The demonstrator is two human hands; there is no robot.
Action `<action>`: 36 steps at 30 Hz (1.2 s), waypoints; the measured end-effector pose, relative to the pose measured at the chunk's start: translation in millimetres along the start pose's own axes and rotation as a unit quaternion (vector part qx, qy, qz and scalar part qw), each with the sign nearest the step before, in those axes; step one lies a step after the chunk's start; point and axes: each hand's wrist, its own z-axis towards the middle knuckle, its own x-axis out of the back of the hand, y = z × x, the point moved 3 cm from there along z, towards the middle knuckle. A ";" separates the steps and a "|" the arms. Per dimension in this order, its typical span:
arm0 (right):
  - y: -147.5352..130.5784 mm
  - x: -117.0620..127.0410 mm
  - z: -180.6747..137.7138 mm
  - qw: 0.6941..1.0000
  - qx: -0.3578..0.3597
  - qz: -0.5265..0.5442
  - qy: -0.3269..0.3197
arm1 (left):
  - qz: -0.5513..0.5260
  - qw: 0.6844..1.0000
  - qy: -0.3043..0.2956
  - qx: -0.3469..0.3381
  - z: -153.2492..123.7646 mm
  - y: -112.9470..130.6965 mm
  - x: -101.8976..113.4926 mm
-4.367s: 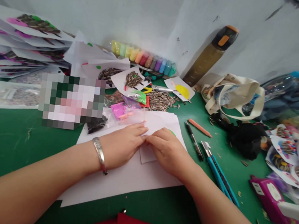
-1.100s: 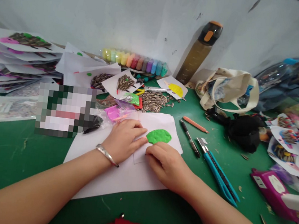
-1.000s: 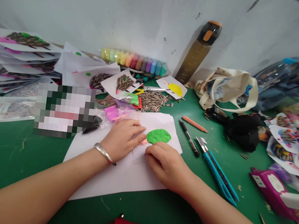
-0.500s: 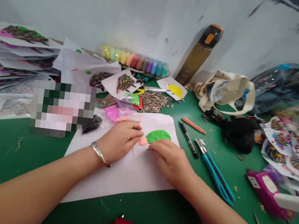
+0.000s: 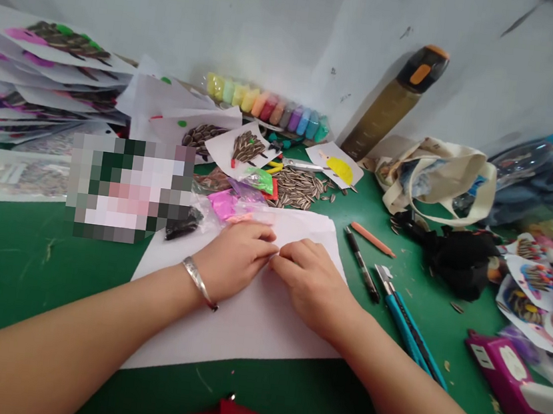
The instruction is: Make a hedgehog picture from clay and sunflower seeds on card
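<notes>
My left hand [image 5: 240, 259], with a silver bangle at the wrist, rests on the white paper [image 5: 220, 334], its fingers bent and pressed together. Its fingertips meet those of my right hand [image 5: 310, 282], whose fingers are curled in a pinch. Whatever lies between the fingertips is hidden. The green and pink clay figure on the paper is covered by my hands. Beyond my left hand, a pack of magenta clay [image 5: 222, 204] and a pack of black clay [image 5: 184, 222] lie at the paper's far edge.
Sunflower seeds [image 5: 299, 188] lie heaped behind the paper. To the right are a black pen [image 5: 363, 264], an orange stick [image 5: 373, 239], a blue utility knife [image 5: 406, 324] and a purple device [image 5: 507, 380]. A bottle [image 5: 394, 104] stands by the wall; finished pictures [image 5: 65, 40] are stacked left.
My right hand has moved up and left to meet my left fingertips, covering the clay figure. The thin line under my left fingers no longer shows. The whole view has shifted slightly.
</notes>
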 end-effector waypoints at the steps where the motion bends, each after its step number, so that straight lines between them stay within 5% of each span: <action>1: 0.9 0.1 -0.5 1.000 0.003 -0.007 0.001 | 0.001 1.000 -0.002 0.001 -0.2 0.1 -0.1; 36: 4.5 0.3 -4.7 1.000 -0.011 -0.003 0.002 | 0.015 1.000 0.013 -0.008 -0.8 0.8 -0.4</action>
